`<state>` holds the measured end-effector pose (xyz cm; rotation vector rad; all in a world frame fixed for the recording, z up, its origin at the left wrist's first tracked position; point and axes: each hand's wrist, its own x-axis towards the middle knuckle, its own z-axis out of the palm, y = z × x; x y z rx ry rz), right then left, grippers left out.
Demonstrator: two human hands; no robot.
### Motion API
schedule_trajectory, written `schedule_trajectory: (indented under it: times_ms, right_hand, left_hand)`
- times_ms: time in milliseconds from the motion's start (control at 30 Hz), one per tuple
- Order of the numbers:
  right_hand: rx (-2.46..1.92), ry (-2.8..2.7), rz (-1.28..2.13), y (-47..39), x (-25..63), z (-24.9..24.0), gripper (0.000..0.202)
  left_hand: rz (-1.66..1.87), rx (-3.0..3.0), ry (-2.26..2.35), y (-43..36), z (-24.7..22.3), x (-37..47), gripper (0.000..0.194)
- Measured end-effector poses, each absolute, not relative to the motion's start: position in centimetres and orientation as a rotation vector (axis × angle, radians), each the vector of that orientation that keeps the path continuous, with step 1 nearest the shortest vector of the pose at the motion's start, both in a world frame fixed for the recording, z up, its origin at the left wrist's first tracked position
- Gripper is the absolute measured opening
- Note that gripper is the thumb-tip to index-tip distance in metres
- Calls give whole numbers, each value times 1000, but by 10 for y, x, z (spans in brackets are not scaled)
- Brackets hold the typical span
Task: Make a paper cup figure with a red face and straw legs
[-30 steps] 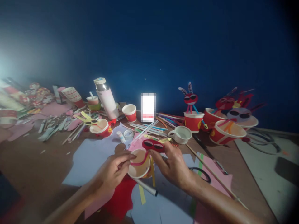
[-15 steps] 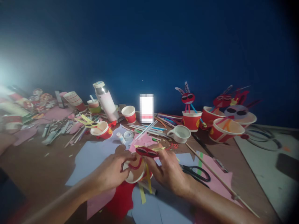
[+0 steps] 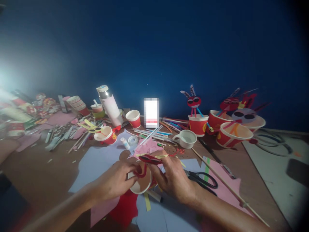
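In the middle of the table a red-and-white paper cup [image 3: 143, 187] tilts its open mouth toward me. My left hand [image 3: 112, 182] is closed at the cup's left rim, its fingertips pinching a bent red strip [image 3: 145, 172], possibly a pipe cleaner. Between the thumb and fingers of my right hand [image 3: 178, 180] is a red paper face [image 3: 150, 159] with dark eyes, held just above the cup's far rim. The red strip runs up toward this face; how they join is hidden. Black-handled scissors [image 3: 207, 179] lie right of my right hand.
Blue paper [image 3: 90, 164] and pink paper [image 3: 225, 170] cover parts of the table. A long stick [image 3: 217, 175] lies at right. Behind stand a thermos [image 3: 111, 108], a grey mug [image 3: 187, 139] and several cups with paper figures [image 3: 194, 102]. A person's arm [image 3: 7, 146] shows at far left.
The red paper face has shifted slightly left and tipped flatter. The cup's mouth has turned a little more toward me. A yellow strip hanging by its right side no longer shows.
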<state>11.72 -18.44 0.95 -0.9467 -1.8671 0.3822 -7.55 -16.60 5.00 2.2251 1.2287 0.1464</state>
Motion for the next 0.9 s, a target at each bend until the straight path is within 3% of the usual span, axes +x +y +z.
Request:
schedule_trajectory:
  times_ms: [533,700,900]
  right_hand:
    - [-888,-1907,394,-186,119,11,8]
    - [-866,-1929,401,-188,117,9,9]
    - [-848,-1936,387,-186,118,6,10]
  left_hand:
    - [-22,2639,1299,-170,41,-79,21]
    - [26,2593,1271,-169,41,-79,30]
    - [95,2511,1239,-167,47,-81,26]
